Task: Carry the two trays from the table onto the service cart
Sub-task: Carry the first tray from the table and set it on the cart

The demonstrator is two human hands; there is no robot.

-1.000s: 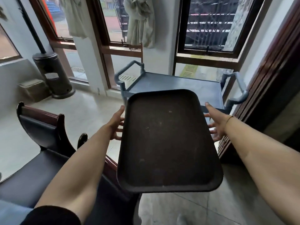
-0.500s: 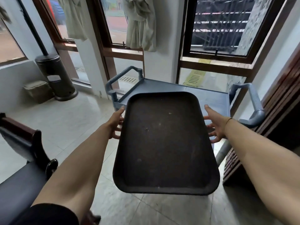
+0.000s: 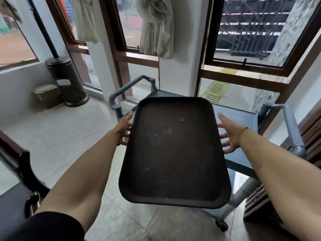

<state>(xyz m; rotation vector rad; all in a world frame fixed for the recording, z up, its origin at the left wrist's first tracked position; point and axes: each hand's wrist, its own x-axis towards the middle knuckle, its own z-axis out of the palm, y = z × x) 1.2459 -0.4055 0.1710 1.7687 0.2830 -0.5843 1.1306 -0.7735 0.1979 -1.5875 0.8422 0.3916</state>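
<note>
A dark brown rectangular tray (image 3: 173, 153) is held level in front of me, its far half over the grey service cart (image 3: 243, 119). My left hand (image 3: 124, 127) grips the tray's left edge, thumb on the rim and fingers underneath. My right hand (image 3: 229, 134) holds the right edge with its fingers spread under the tray. The tray's inside is bare apart from a few small marks. Only one tray shows in this view. The cart's top shelf is partly hidden behind the tray.
The cart has a handle at the left (image 3: 128, 87) and one at the right (image 3: 293, 129), and a wheel (image 3: 221, 226) near my feet. A dark chair (image 3: 20, 180) stands at the lower left, a patio heater base (image 3: 67, 79) by the windows, wooden panelling (image 3: 311, 136) on the right.
I have stepped closer to the cart with the tray in both hands. The tray's far end has come over the cart's top shelf, and the chair has slid away to the left.
</note>
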